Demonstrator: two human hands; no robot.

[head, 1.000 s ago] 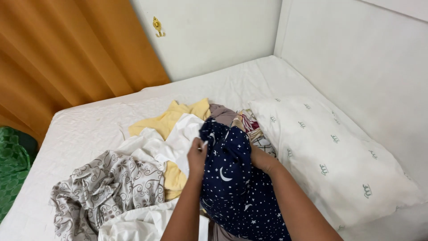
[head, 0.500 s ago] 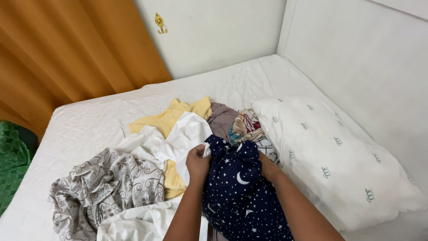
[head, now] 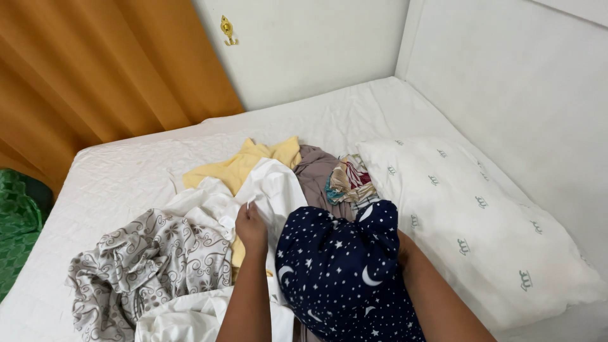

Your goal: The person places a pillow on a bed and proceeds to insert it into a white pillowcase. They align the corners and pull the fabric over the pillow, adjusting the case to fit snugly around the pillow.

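A navy cloth with white stars and moons point(head: 342, 272) is bunched up on the bed point(head: 126, 177) right in front of me. My right hand point(head: 403, 248) grips its right side and is mostly hidden under the fabric. To the left, my left hand point(head: 251, 225) rests on a white garment point(head: 272, 190), with its fingertips pinched on a fold. The two hands are apart, with the navy bundle between them.
Around the hands lie a grey swirl-patterned cloth point(head: 145, 266), a yellow garment point(head: 247, 164), a taupe garment point(head: 316, 174) and a colourful crumpled piece point(head: 348, 180). At the right lies a white pillow point(head: 481, 221), against the wall. An orange curtain point(head: 95, 76) hangs at the left.
The navy cloth has been gathered into a bundle and pulled nearer to me. My left hand has moved off it onto the white garment.
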